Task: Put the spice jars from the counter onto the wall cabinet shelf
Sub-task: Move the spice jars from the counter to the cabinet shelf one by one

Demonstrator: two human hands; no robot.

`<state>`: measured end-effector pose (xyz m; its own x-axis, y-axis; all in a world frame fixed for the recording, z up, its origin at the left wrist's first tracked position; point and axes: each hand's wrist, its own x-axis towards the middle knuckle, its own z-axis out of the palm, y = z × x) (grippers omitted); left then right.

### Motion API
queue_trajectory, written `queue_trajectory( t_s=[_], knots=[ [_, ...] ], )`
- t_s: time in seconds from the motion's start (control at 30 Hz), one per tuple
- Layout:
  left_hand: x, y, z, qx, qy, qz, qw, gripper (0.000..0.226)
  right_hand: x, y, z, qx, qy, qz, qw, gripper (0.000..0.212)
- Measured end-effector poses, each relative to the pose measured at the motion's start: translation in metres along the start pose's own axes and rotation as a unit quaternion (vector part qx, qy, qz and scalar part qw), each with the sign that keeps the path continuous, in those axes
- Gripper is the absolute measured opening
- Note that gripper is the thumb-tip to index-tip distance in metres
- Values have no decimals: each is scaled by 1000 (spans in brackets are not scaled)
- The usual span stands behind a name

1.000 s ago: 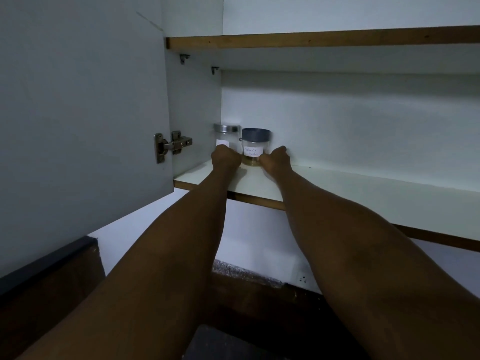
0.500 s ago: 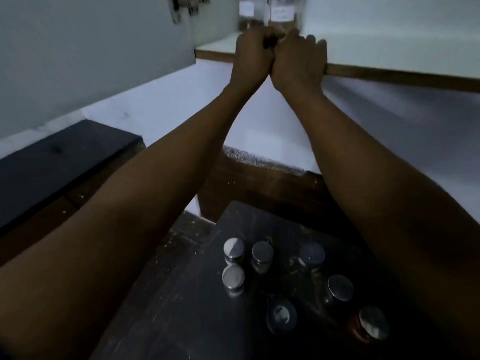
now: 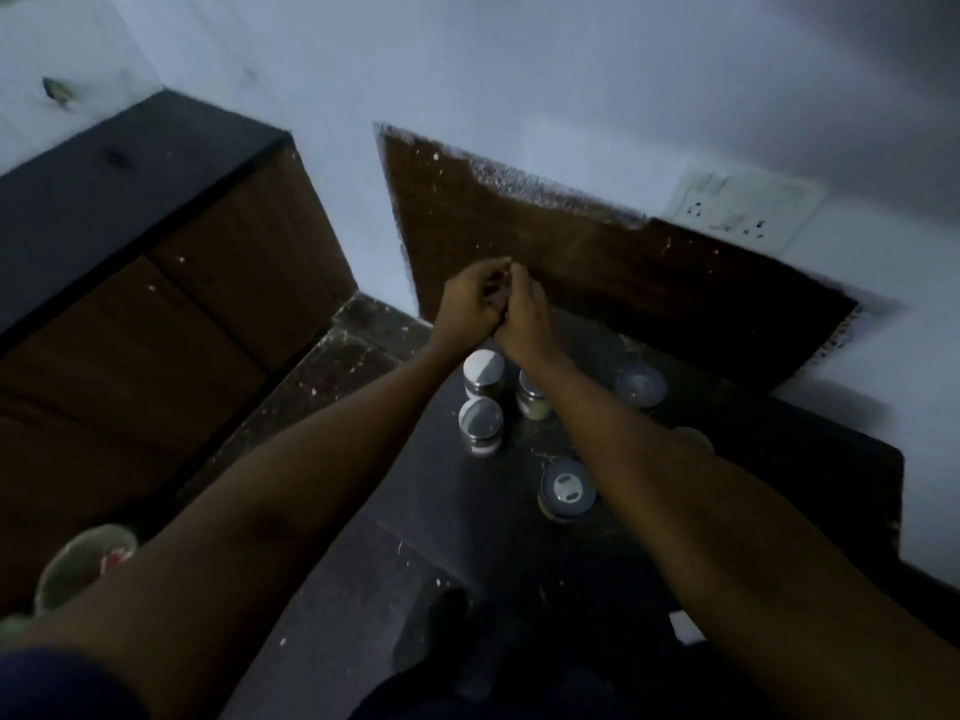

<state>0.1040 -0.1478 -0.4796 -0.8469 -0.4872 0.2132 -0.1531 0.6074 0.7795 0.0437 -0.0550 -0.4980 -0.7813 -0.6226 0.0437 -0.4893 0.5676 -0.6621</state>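
Several spice jars stand on the dark counter [image 3: 415, 517]. Two have silver lids [image 3: 483, 373] [image 3: 480, 422]; a third jar [image 3: 533, 404] is half hidden under my right wrist. A dark-lidded jar [image 3: 566, 490] sits nearer to me, and a grey-lidded one [image 3: 640, 385] farther right. My left hand [image 3: 470, 301] and my right hand [image 3: 524, 317] hover just above and behind the jars. They are pressed together with fingers curled, and I see nothing in them. The wall cabinet shelf is out of view.
A brown backsplash panel [image 3: 623, 267] rises right behind the hands. A wall socket [image 3: 737, 205] sits above it on the right. A dark-topped wooden unit [image 3: 130, 163] stands at the left. A pale bowl [image 3: 83, 563] lies at the lower left.
The view has swung down from the cabinet shelf to the counter. Both hands left the two jars on the shelf and came down together to just above the counter jars.
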Motion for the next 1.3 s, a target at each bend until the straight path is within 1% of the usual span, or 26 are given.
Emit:
queue_trajectory(
  t_s=[0.1, 0.2, 0.23, 0.3, 0.37, 0.43, 0.47, 0.5, 0.57, 0.67, 0.73, 0.8, 0.83, 0.93, 1.03, 1.1, 1.17, 1.23, 1.3],
  knots=[
    [-41, -32, 16, 8, -55, -81, 995, 41, -29, 22, 39, -2, -85, 58, 995, 71],
    [-67, -52, 25, 57, -106, -124, 985, 42, -48, 38, 64, -15, -137, 63, 988, 56],
    [-74, -60, 27, 82, -129, -147, 977, 43, -53, 42, 71, -25, -157, 60, 985, 54],
    [-86, -74, 31, 120, -170, -194, 959, 45, -63, 48, 82, -51, -198, 64, 977, 61],
    [-97, -86, 37, 130, -194, -225, 946, 44, -74, 55, 92, -61, -223, 67, 971, 76],
    [-107, -97, 41, 119, -214, -245, 938, 51, -84, 63, 101, -81, -232, 63, 967, 92],
    [-111, -101, 43, 113, -216, -254, 936, 53, -88, 67, 105, -94, -226, 59, 968, 96],
    [-115, -106, 44, 104, -211, -262, 936, 52, -90, 71, 107, -103, -216, 55, 969, 97],
    [-120, -116, 44, 79, -195, -288, 934, 43, -90, 76, 109, -82, -199, 56, 975, 89],
    [-126, -126, 41, 41, -175, -324, 929, 38, -86, 78, 103, 23, -181, 113, 977, 70],
    [-127, -127, 38, -8, -153, -338, 929, 34, -83, 77, 96, 75, -175, 164, 968, 61],
    [-126, -124, 34, -89, -119, -351, 925, 30, -78, 77, 92, 127, -159, 198, 959, 48],
    [-125, -122, 32, -126, -104, -352, 922, 31, -76, 77, 90, 163, -151, 220, 950, 44],
    [-119, -114, 29, -204, -91, -359, 906, 36, -70, 72, 81, 244, -140, 274, 920, 43],
    [-115, -106, 27, -227, -76, -342, 909, 38, -68, 69, 74, 256, -134, 275, 917, 43],
    [-115, -100, 25, -240, -60, -332, 910, 37, -65, 66, 70, 282, -134, 280, 908, 38],
    [-113, -95, 21, -240, -36, -319, 916, 34, -61, 60, 64, 304, -135, 286, 899, 39],
    [-111, -88, 16, -248, -12, -299, 921, 29, -58, 51, 54, 273, -120, 275, 914, 40],
    [-103, -78, 7, -265, 13, -275, 924, 26, -55, 43, 39, 276, -93, 220, 931, 39]
  ],
)
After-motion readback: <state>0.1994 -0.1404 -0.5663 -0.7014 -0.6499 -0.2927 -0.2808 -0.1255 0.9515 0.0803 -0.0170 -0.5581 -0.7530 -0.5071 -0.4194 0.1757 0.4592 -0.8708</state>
